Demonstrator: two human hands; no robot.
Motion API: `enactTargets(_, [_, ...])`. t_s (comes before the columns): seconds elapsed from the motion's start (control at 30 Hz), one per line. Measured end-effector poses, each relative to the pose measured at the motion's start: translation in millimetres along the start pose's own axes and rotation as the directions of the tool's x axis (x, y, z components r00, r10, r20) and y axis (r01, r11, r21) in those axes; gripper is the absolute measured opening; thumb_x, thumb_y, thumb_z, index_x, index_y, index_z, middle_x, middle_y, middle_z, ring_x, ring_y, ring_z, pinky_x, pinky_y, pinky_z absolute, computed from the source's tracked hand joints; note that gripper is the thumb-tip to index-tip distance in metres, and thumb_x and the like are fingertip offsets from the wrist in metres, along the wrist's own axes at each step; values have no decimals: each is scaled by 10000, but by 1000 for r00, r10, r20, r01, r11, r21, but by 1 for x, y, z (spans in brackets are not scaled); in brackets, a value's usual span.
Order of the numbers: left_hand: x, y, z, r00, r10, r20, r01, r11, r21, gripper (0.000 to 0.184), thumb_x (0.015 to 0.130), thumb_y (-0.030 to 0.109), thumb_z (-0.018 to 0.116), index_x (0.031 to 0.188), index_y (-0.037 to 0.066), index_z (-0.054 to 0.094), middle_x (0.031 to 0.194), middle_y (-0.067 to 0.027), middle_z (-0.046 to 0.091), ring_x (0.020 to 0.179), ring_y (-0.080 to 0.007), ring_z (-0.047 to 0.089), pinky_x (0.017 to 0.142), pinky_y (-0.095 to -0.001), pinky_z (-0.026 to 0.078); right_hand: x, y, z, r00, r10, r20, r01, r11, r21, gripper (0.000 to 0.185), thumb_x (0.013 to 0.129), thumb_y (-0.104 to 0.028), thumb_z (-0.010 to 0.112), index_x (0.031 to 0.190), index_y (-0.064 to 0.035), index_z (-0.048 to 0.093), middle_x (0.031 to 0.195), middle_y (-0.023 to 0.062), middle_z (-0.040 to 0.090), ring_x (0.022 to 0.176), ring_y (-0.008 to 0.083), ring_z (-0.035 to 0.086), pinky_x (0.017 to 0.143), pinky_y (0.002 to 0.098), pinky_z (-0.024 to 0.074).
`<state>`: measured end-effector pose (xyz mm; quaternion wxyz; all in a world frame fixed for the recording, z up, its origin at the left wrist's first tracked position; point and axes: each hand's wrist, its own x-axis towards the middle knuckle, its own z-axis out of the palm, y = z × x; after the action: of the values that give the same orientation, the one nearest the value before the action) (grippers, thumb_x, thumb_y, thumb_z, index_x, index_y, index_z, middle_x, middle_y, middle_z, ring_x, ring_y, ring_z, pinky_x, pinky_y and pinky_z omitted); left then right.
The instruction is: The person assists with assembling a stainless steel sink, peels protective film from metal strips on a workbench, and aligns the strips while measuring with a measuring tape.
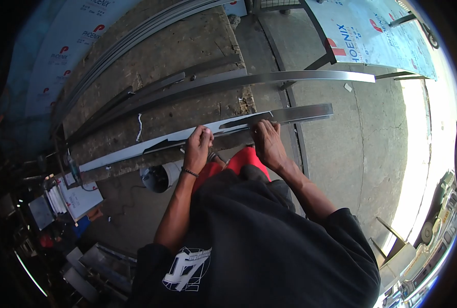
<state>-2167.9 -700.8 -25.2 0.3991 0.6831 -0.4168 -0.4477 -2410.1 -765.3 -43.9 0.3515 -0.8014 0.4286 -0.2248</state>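
Observation:
A long metal profile (310, 112) lies along the near edge of the wooden workbench, its right end bare and jutting past the bench. White protective film (121, 155) covers much of its left part, with ragged dark edges where it is torn or folded. My left hand (199, 146) is closed with the thumb up, pinching at the film's near edge. Farther right, my right hand (268, 143) has its fingers curled down on the film where the bare metal begins. The fingertips of both hands are partly hidden.
Another long metal bar (310, 76) crosses the workbench (187, 100) behind the profile and overhangs its right side. More lengths (136, 38) lie at the back. Below the bench stands a white bucket (173, 174). A film-covered table (377, 38) is at the upper right.

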Motion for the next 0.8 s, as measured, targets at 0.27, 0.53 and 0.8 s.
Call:
enactTargets(0.27, [-4,19,20,948,151,282,-233,929,287,432,913,85,687,1336,152,634,817,-69,573,706,-208,552,695,-355,483,-10,-40,9,989,-149,-9,149,977,153,199,892,-9,580,1078,-42,516,1055,140,565,1022,332,541,929,445,341])
enactTargets(0.53, [-14,-3,-4,859,450,243,-506,815,283,40,923,66,674,951,37,675,901,-96,661,832,-271,673,715,-365,516,-24,-66,4,972,-234,-1,219,910,351,228,854,9,640,1054,-29,537,1047,135,594,1023,331,580,931,434,407])
enactTargets(0.8, [-68,-63,-99,987,159,17,-156,936,316,189,1002,174,631,983,-7,681,906,-137,658,853,-319,677,740,-372,504,-5,-51,34,994,87,-62,-81,993,85,160,908,-96,659,1067,-79,677,1040,108,632,961,296,627,881,417,445])
